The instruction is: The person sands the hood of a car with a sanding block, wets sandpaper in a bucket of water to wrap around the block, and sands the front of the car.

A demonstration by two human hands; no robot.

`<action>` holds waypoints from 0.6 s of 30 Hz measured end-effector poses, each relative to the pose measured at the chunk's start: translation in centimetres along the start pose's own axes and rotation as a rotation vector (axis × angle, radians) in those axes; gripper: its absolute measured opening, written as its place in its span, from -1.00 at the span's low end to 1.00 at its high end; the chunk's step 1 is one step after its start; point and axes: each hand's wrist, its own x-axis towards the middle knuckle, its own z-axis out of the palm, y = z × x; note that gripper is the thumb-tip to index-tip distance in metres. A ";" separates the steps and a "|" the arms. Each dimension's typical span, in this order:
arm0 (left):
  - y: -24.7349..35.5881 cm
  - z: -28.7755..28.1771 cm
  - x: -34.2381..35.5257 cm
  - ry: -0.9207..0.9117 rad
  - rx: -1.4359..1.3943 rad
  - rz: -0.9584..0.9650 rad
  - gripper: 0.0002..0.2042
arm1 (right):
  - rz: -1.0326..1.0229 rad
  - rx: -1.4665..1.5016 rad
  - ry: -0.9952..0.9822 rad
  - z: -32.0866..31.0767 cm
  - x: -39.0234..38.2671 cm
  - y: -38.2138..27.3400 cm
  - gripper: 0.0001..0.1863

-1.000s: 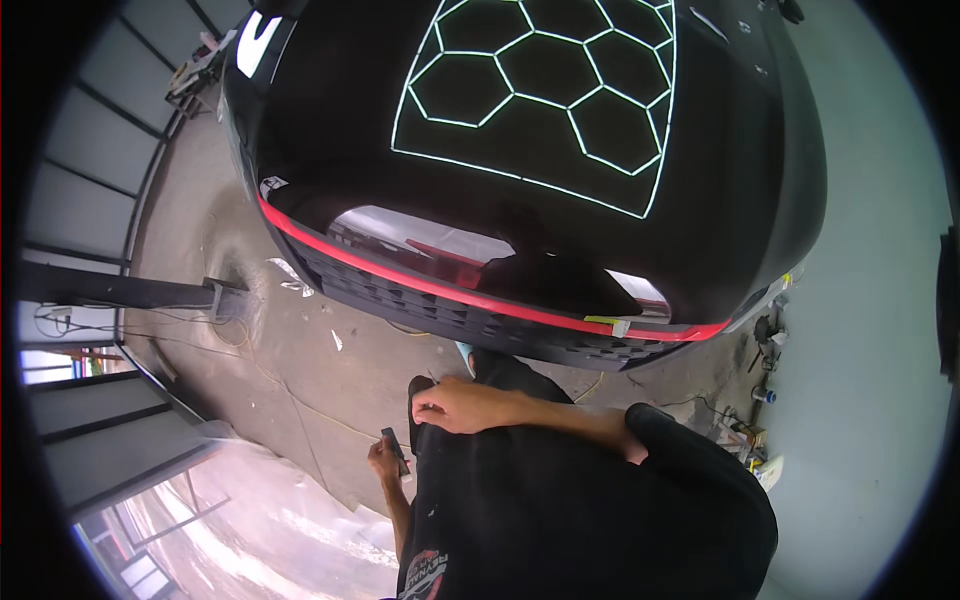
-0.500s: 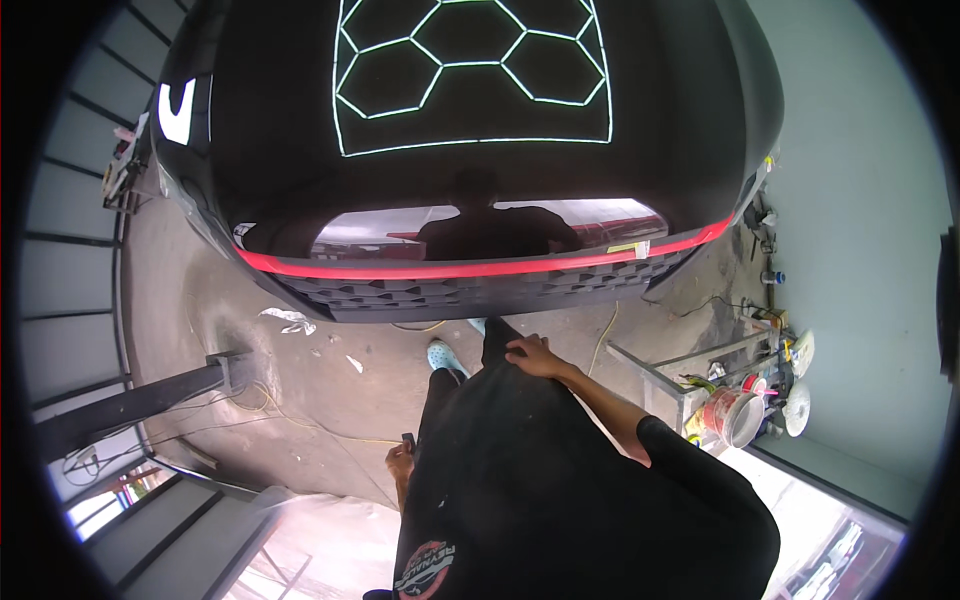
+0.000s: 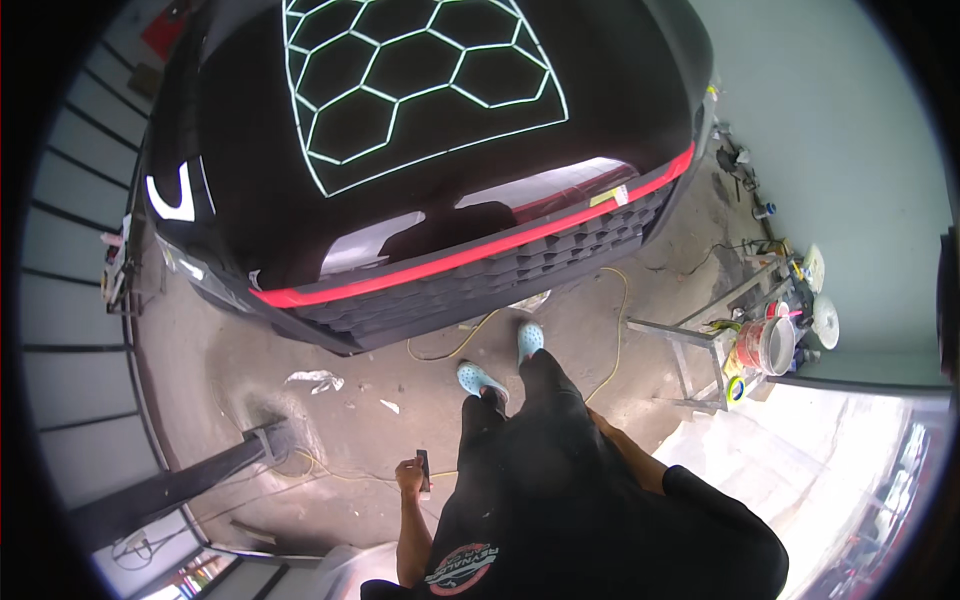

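My left hand hangs out beside my body, closed round a small dark flat rectangular object whose kind I cannot make out. At my right thigh, my right hand is mostly covered by my black clothing, so its fingers do not show. Ahead of me stands a black car with its hood facing me. Reflective white lines form hexagons inside a frame on that hood. Red tape runs along the hood's front edge, above the dark grille.
A metal stand with a bucket is at the right, near the pale wall. A yellow cord snakes over the floor. Crumpled paper lies left of my feet. A dark beam juts in from the left.
My right hand has left the front hem of my shirt and dropped beside my thigh. My left hand has swung outward with the dark object. The car now appears tilted and farther left.
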 end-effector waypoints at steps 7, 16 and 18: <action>0.6 0.7 5.8 -0.051 0.057 0.170 -0.69 | -0.032 -0.085 0.104 -0.3 -4.4 6.1 -0.16; 6.0 8.1 -1.3 -0.004 0.173 0.327 -0.60 | -0.045 -0.163 0.121 -6.6 -4.4 10.4 -0.17; 5.4 9.7 -2.7 -0.007 0.194 0.413 -0.58 | -0.051 -0.185 0.121 -8.1 -4.0 10.6 -0.17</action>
